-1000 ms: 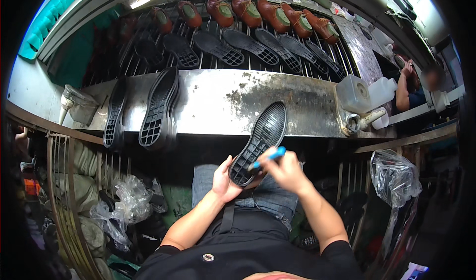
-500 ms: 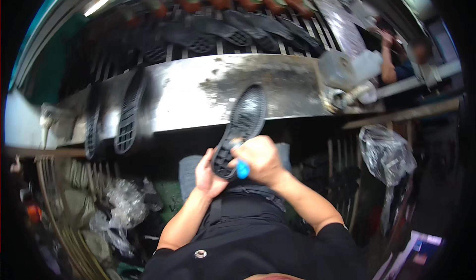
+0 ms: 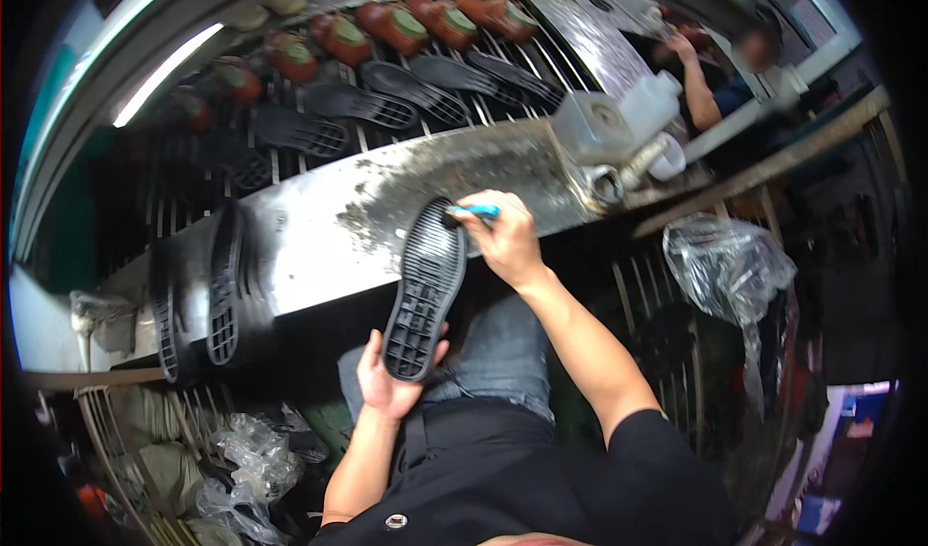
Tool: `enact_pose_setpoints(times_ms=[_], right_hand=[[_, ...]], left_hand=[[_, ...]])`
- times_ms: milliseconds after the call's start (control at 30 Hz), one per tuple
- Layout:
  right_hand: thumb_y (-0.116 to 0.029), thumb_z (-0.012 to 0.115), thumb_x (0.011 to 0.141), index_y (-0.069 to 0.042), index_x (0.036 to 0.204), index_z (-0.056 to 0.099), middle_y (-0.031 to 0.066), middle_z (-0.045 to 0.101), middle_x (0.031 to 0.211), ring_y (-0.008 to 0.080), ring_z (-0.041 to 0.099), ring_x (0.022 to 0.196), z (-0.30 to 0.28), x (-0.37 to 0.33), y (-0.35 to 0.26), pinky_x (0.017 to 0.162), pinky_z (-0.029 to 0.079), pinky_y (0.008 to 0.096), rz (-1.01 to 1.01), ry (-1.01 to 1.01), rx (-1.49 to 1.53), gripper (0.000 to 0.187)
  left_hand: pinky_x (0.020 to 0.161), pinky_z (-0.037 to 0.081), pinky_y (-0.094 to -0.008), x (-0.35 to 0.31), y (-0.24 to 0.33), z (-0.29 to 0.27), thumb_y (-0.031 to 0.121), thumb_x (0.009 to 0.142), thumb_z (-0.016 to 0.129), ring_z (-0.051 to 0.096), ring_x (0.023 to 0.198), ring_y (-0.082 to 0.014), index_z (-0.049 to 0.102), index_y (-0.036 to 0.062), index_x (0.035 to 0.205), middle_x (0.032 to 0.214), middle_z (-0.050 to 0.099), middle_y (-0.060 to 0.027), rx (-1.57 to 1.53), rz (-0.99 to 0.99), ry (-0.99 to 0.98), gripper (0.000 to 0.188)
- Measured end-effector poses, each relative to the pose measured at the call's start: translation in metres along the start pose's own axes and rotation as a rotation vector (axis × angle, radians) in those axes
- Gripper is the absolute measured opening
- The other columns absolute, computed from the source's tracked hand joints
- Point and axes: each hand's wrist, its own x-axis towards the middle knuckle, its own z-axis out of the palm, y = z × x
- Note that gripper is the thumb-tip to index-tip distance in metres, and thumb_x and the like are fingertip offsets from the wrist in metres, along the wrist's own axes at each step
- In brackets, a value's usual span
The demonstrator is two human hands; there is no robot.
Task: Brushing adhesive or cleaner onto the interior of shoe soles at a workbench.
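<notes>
A black shoe sole (image 3: 425, 280), its ribbed forepart and gridded heel facing up, slants over the bench's near edge. My left hand (image 3: 389, 384) is closed around its heel end, thumb on one side and fingertips on the other. Pinched in my right hand (image 3: 512, 244) is a small blue-handled brush (image 3: 479, 212). Its dark tip meets the toe end of the sole, at the right rim. Whether the tip presses on the sole or only hovers there is hard to tell.
Beyond the metal bench (image 3: 309, 217), black soles (image 3: 420, 90) and brown shoes (image 3: 391, 26) line a rack. More soles (image 3: 224, 300) overhang its left edge. Cloudy plastic containers (image 3: 592, 126) stand at its right end. Plastic bags (image 3: 730, 266) hang at right. Another person's arm (image 3: 698, 87) shows far right.
My right hand has moved from the heel end up to the toe end with the brush. My left hand has shifted slightly left and down, and the whole view has turned.
</notes>
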Motion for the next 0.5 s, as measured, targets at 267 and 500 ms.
enact_pose_setpoints(times_ms=[267,500], right_hand=[[-0.028,0.086,0.087,-0.010,0.110,0.073,0.0067,0.069,0.091,0.0289,0.071,0.088,0.004,-0.097,-0.076,0.083,0.055,0.0440,-0.387,-0.259,-0.047,0.032],[-0.025,0.079,0.097,-0.009,0.104,0.075,0.0088,0.073,0.096,0.0301,0.072,0.087,-0.006,-0.093,-0.102,0.082,0.056,0.0429,-0.198,-0.548,0.288,0.018]], left_hand=[[0.125,0.043,-0.0563,-0.009,-0.001,-0.028,0.059,0.116,0.033,0.060,0.144,-0.0389,0.053,0.0012,0.159,0.159,0.060,-0.0223,-0.149,-0.057,-0.245,0.075],[0.120,0.048,-0.0526,-0.014,-0.007,-0.036,0.060,0.116,0.031,0.063,0.139,-0.0358,0.055,-0.0009,0.155,0.155,0.063,-0.0213,-0.176,-0.027,-0.192,0.076]])
